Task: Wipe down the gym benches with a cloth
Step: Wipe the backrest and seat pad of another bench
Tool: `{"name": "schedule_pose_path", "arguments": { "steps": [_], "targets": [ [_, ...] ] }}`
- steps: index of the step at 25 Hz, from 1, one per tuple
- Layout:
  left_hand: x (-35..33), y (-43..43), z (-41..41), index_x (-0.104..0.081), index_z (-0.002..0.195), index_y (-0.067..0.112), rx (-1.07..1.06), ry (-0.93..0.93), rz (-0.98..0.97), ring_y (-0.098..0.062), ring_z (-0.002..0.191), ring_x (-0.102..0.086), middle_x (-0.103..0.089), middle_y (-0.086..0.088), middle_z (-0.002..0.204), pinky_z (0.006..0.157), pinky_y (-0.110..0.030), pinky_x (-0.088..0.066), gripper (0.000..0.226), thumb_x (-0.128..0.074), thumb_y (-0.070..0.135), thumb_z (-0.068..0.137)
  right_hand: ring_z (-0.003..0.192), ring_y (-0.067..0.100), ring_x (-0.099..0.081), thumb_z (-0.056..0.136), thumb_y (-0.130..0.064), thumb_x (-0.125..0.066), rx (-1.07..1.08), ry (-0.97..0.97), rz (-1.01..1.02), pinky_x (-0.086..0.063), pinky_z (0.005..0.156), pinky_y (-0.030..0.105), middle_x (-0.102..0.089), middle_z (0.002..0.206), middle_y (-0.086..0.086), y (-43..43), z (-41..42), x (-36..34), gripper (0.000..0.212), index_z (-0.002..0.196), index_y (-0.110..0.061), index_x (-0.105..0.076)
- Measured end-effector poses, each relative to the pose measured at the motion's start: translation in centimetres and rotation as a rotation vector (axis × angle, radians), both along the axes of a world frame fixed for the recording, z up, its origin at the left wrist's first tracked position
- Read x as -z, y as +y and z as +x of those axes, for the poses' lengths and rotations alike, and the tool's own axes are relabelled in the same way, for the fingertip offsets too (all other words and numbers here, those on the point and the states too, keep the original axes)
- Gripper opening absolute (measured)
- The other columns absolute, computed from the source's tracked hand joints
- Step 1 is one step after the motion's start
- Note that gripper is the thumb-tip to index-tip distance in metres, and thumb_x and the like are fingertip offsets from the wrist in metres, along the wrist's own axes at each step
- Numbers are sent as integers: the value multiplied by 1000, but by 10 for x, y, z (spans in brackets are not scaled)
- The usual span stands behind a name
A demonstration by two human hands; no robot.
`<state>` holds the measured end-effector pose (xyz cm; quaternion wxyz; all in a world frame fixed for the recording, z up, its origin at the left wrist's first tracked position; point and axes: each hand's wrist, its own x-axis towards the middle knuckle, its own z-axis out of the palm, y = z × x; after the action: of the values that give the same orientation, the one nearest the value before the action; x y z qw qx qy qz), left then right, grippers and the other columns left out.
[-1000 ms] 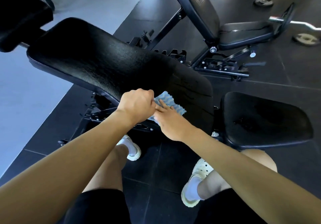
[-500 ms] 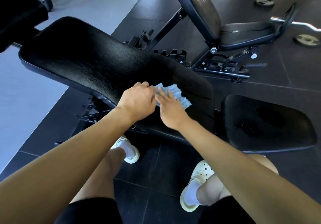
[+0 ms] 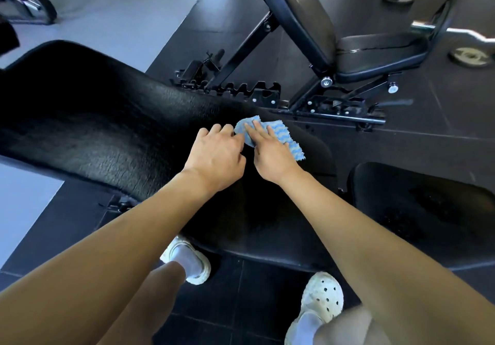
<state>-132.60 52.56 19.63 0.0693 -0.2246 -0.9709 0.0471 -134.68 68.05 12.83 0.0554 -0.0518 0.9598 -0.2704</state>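
**A:** Where is your cloth now?

**B:** The blue-and-white striped cloth (image 3: 285, 134) lies on the black back pad (image 3: 107, 135) of the near bench (image 3: 267, 237). It is at the far edge of the pad, towards its right end, and to the left of the seat pad (image 3: 417, 210).

**A:** And how do your hands hold it?

**B:** My right hand (image 3: 270, 157) lies flat on it, with the fingers straight and a little spread, and it presses the cloth onto the pad. My left hand (image 3: 217, 154) is just beside it, on the left, with the fingers bent down. Their tips reach the left edge of the cloth. Whether they pinch it or only touch it, I cannot tell.

**A:** What is behind?

**B:** A second bench (image 3: 302, 15) stands farther away with its back raised. A weight plate (image 3: 471, 56) lies on the dark floor (image 3: 455, 119) at the far right.
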Motion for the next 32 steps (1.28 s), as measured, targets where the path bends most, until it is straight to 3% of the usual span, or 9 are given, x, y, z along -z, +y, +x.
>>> {"name": "schedule_pose_path", "arguments": {
  "steps": [5,9,11,14,17,20,23,28,32],
  "targets": [
    [5,5,-27,-64,96,18,-14,-8,32,-23,95,-57,-57,-1,102,83,-37,-39,20,-48,29,92,157,27,-2,97,-2,-40,64,25,32,-11,116,70,-2,171,-3,8,-51,8,75,163,-27,-12],
    [6,3,-24,-66,103,19,-6,-8,46,-21,95,-58,-57,0,103,83,-36,-40,24,-49,31,92,148,33,-27,92,1,-40,163,-30,-12,-26,117,60,-25,166,6,14,-84,5,68,157,-17,-30],
    [3,3,-22,-66,106,19,-14,-23,42,-22,98,-59,-58,0,106,84,-37,-40,26,-49,32,91,151,35,-23,91,2,-42,196,-14,-62,-26,119,54,-26,165,8,5,-71,3,71,158,-16,-29],
    [2,4,-22,-66,109,19,-23,-26,25,-22,102,-59,-58,-1,109,85,-36,-39,28,-49,32,91,156,33,-8,93,5,-43,57,149,-106,-13,127,45,-17,168,13,-9,-12,14,71,160,-10,-26],
    [4,3,-23,-66,109,20,-10,-10,29,-21,102,-59,-58,0,109,85,-34,-38,27,-49,31,92,157,26,-9,96,3,-41,-41,255,-119,-10,128,40,-21,168,6,3,8,22,67,160,-13,-28],
    [3,1,-25,-65,109,21,-6,-14,50,-21,102,-58,-58,1,109,84,-35,-37,26,-48,32,92,151,28,-29,94,3,-41,24,229,-133,-23,124,43,-39,160,8,9,-37,22,62,154,-14,-41],
    [3,-2,-25,-64,106,22,19,-17,43,-20,101,-57,-56,3,107,81,-34,-35,25,-47,33,91,128,31,-51,95,-8,-36,232,139,-134,-38,107,49,-59,137,5,-18,-93,-2,48,137,-21,-55],
    [1,-5,-29,-63,97,23,31,-50,29,-20,99,-59,-58,4,104,80,-34,-34,20,-47,33,90,136,25,-43,103,-19,-36,-17,79,-237,-32,112,37,-49,150,6,-33,-107,-21,46,147,-20,-50],
    [1,-1,-31,-62,97,23,49,-64,64,-18,95,-59,-57,4,103,85,-35,-41,18,-48,33,93,118,36,-55,102,-38,-27,306,-29,-14,-41,96,49,-61,126,13,31,-93,8,40,119,-16,-57]
  ]
}}
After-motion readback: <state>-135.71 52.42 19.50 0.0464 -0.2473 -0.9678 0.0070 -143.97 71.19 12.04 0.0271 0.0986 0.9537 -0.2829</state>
